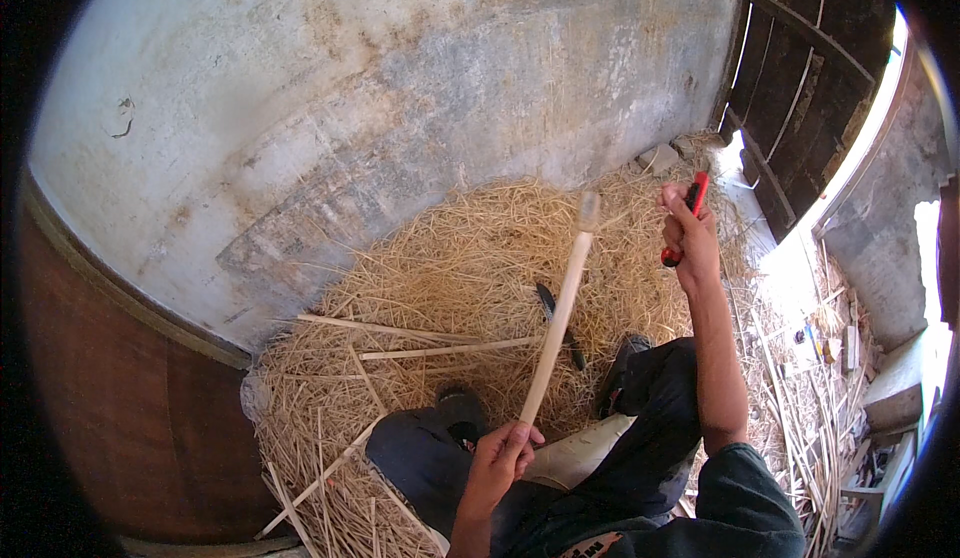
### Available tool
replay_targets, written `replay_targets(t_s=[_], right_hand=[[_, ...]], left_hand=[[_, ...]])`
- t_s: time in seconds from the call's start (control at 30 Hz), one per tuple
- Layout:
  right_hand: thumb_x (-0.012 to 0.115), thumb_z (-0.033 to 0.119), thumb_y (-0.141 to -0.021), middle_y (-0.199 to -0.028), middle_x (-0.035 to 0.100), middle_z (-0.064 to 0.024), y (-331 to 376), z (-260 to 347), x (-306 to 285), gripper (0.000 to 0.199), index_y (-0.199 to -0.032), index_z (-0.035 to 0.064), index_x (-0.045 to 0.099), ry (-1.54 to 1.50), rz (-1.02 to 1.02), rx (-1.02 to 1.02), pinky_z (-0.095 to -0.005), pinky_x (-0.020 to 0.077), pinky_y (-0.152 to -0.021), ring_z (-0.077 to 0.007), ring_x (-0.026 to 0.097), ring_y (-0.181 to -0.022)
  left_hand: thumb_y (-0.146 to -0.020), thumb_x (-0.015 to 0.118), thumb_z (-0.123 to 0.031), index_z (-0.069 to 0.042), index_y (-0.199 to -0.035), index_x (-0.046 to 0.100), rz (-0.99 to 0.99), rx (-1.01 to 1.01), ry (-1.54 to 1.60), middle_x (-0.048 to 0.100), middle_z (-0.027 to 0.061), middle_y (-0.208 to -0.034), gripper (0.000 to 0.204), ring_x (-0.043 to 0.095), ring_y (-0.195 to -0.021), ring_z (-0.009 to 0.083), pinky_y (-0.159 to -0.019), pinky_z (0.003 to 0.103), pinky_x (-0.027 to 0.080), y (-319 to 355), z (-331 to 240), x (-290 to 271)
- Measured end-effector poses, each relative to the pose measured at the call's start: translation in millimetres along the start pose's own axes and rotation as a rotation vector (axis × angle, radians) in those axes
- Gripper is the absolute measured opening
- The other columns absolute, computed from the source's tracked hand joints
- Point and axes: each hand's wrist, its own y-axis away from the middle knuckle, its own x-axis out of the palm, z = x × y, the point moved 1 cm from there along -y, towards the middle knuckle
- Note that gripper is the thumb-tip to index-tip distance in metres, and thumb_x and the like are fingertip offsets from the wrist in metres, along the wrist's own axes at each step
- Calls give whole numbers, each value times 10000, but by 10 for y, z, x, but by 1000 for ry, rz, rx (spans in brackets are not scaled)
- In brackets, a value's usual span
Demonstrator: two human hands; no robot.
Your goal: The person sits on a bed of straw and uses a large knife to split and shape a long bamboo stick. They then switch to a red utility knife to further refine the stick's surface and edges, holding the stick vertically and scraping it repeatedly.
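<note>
My left hand [497,465] is closed round the lower end of a pale, flat bamboo strip [556,338], which slants up and away from me. The strip's far end looks blurred against the straw. Raised to the right of that end, my right hand [692,233] grips a red-and-black handled tool [699,192]. Red parts of it stick out above and below my fist; its exact kind is unclear. The right hand and its tool are apart from the strip. Behind the strip, a long dark tool [574,349] lies on the straw, partly covered.
Straw-like shavings [470,248] are heaped before my knees, with several pale strips [450,349] across them. A stained wall [420,88] rises behind. Left is a brown panel [130,398]; at right stand a dark plank door [800,78] and a block [895,393].
</note>
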Motion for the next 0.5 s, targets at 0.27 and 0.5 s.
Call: replay_targets(t_s=[0.27, 0.5], right_hand=[[714, 208, -966, -1130, 733, -64, 97, -191, 76, 342, -1254, 25, 684, 497, 265, -119, -261, 490, -793, -88, 628, -885], [780, 337, -937, -1178, 744, -85, 588, -297, 505, 459, -1263, 27, 694, 683, 854, -15, -329, 518, -983, -167, 671, -1103]], left_hand=[[-1128, 457, -348, -11, -1154, 604, -161, 213, 297, 503, 0, -729, 368, 443, -594, 83, -540, 278, 402, -290, 89, 60], [-1066, 608, -334, 20, -1261, 607, -212, 289, 397, 649, 83, -994, 403, 626, -981, 185, -887, 393, 539, -848, 151, 297]])
